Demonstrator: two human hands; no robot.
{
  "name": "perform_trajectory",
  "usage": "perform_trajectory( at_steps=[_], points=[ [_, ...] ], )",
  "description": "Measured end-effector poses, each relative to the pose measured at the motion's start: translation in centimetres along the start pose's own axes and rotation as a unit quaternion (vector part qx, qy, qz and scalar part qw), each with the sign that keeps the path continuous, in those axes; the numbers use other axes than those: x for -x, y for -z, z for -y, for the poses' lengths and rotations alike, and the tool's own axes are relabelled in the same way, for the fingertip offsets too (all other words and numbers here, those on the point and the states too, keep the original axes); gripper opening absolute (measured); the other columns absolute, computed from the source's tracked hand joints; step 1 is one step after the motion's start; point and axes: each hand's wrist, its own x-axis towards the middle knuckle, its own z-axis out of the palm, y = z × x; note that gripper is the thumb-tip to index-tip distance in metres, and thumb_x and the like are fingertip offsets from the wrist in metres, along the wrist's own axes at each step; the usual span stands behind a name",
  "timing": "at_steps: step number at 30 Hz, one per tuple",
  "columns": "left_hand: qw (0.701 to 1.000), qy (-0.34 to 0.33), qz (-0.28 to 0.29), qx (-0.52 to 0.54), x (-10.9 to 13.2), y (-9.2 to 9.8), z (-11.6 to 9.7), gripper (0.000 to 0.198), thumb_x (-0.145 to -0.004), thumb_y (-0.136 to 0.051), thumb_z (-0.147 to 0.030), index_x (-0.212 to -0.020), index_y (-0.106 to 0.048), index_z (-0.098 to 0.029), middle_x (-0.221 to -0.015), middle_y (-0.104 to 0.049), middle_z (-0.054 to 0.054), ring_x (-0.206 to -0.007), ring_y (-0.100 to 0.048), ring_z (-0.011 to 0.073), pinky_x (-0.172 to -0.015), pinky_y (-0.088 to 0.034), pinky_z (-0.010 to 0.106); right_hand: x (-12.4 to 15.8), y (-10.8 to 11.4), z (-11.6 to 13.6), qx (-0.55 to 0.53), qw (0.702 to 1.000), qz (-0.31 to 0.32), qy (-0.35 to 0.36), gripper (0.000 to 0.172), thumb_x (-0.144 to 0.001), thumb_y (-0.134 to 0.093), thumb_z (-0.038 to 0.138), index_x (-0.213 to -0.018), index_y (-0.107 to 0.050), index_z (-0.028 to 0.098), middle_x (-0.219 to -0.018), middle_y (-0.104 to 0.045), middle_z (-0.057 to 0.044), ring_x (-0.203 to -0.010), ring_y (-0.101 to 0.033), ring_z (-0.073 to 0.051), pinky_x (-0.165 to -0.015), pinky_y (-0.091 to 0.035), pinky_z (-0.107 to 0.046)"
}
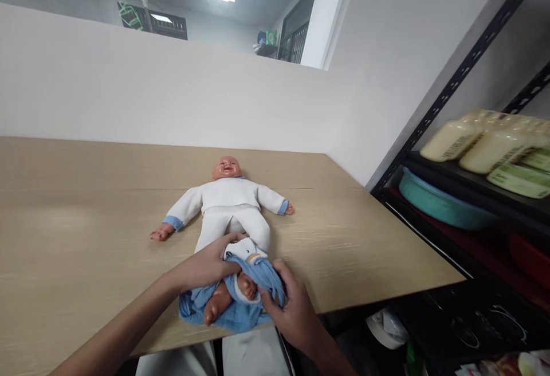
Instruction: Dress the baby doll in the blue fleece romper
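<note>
A baby doll [227, 204] in white top and white trousers lies on its back on the wooden table [86, 232], head away from me. Its bare feet [234, 293] poke out of a bunched blue garment [240, 307] at the table's near edge. My left hand [208, 264] is closed on the white and blue cloth at the doll's lower legs. My right hand [290, 304] grips the right side of the blue garment beside the doll's foot.
A black metal shelf rack [464, 66] stands to the right, holding several cream bottles [485, 141], a teal basin [438, 204] and a red tub. A white partition wall [150, 89] runs behind the table.
</note>
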Motion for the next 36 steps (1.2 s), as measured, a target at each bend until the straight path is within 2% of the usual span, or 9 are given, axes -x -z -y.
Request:
perform_trajectory(
  at_steps=[3, 6, 12, 16, 20, 23, 29, 32, 36],
  points=[
    [0.999, -0.030, 0.007, -0.010, 0.0, 0.0, 0.4, 0.063, -0.078, -0.070, -0.023, -0.141, -0.060, -0.021, -0.136, -0.072, 0.005, -0.127, -0.064, 0.0330, -0.107, -0.049, 0.037, -0.4, 0.0, 0.2, 0.029, 0.997, -0.045, 0.059, 0.037, -0.080, -0.060, 0.006, -0.113, -0.060, 0.024, -0.116, -0.064, -0.006, -0.111, -0.064, -0.023, -0.098, -0.051, -0.033],
    [0.997, -0.073, 0.040, -0.008, 0.1, 0.2, 0.7, 0.059, -0.078, -0.071, -0.021, -0.136, -0.063, -0.023, -0.124, -0.076, 0.002, -0.116, -0.068, 0.0305, -0.099, -0.052, 0.035, -1.2, 0.5, 0.2, -0.010, 0.996, -0.063, 0.067, 0.038, -0.087, -0.060, 0.010, -0.122, -0.059, 0.024, -0.133, -0.061, -0.010, -0.128, -0.059, -0.026, -0.110, -0.048, -0.038],
    [0.987, -0.118, 0.046, -0.094, 0.1, 1.1, 0.9, 0.016, -0.091, -0.070, -0.035, -0.100, -0.072, -0.022, -0.099, -0.075, 0.000, -0.094, -0.068, 0.0255, -0.083, -0.051, 0.031, -4.1, 2.4, -1.0, -0.152, 0.985, 0.069, -0.053, 0.029, -0.102, -0.060, 0.042, -0.123, -0.062, 0.023, -0.114, -0.070, -0.006, -0.108, -0.066, -0.023, -0.097, -0.054, -0.034],
    [0.962, -0.180, -0.025, -0.205, -0.2, 1.2, 1.1, 0.023, -0.086, -0.080, -0.042, -0.093, -0.070, -0.022, -0.103, -0.071, 0.003, -0.101, -0.063, 0.0284, -0.087, -0.049, 0.036, -6.7, 4.3, -2.0, -0.198, 0.957, 0.200, -0.069, 0.031, -0.092, -0.076, 0.044, -0.113, -0.064, 0.024, -0.104, -0.064, -0.001, -0.102, -0.062, -0.020, -0.093, -0.050, -0.031],
    [0.932, -0.182, -0.146, -0.275, 1.3, 0.9, 1.7, 0.049, -0.076, -0.091, -0.042, -0.115, -0.066, -0.024, -0.120, -0.065, 0.008, -0.116, -0.055, 0.0343, -0.099, -0.047, 0.045, -8.0, 5.3, -2.4, -0.211, 0.943, 0.247, -0.069, 0.033, -0.088, -0.081, 0.046, -0.109, -0.066, 0.025, -0.106, -0.062, 0.000, -0.104, -0.059, -0.021, -0.095, -0.048, -0.032],
    [0.943, -0.140, -0.175, -0.246, 3.8, 1.1, 3.2, 0.061, -0.075, -0.091, -0.040, -0.127, -0.061, -0.030, -0.131, -0.060, 0.006, -0.127, -0.050, 0.0351, -0.107, -0.045, 0.047, -8.4, 4.6, -2.5, -0.200, 0.956, 0.200, -0.072, 0.036, -0.090, -0.076, 0.054, -0.110, -0.068, 0.025, -0.108, -0.065, -0.002, -0.107, -0.060, -0.023, -0.099, -0.048, -0.034],
    [0.986, -0.064, -0.147, -0.052, 8.1, 1.9, 5.4, 0.034, -0.098, -0.065, -0.052, -0.126, -0.062, -0.032, -0.148, -0.055, 0.004, -0.136, -0.052, 0.0295, -0.119, -0.038, 0.041, -10.9, 1.5, -3.6, -0.201, 0.975, 0.026, -0.093, 0.052, -0.082, -0.071, 0.073, -0.098, -0.068, 0.024, -0.095, -0.069, -0.004, -0.097, -0.062, -0.026, -0.091, -0.051, -0.036],
    [0.988, -0.055, -0.138, 0.037, 7.6, 2.1, 5.8, 0.033, -0.102, -0.057, -0.055, -0.121, -0.063, -0.030, -0.132, -0.066, 0.004, -0.128, -0.059, 0.0282, -0.113, -0.043, 0.039, -12.7, 0.3, -4.3, -0.197, 0.976, 0.016, -0.096, 0.051, -0.076, -0.074, 0.072, -0.091, -0.067, 0.023, -0.090, -0.068, -0.003, -0.095, -0.061, -0.026, -0.092, -0.050, -0.036],
    [0.967, -0.029, -0.162, 0.197, 4.7, 2.7, 7.2, 0.047, -0.089, -0.071, -0.062, -0.114, -0.067, -0.022, -0.118, -0.074, 0.008, -0.119, -0.064, 0.0316, -0.107, -0.048, 0.043, -14.5, -0.9, -4.9, -0.179, 0.980, 0.009, -0.089, 0.045, -0.080, -0.069, 0.067, -0.089, -0.064, 0.023, -0.086, -0.066, -0.001, -0.089, -0.060, -0.024, -0.089, -0.049, -0.036]
  ],
)
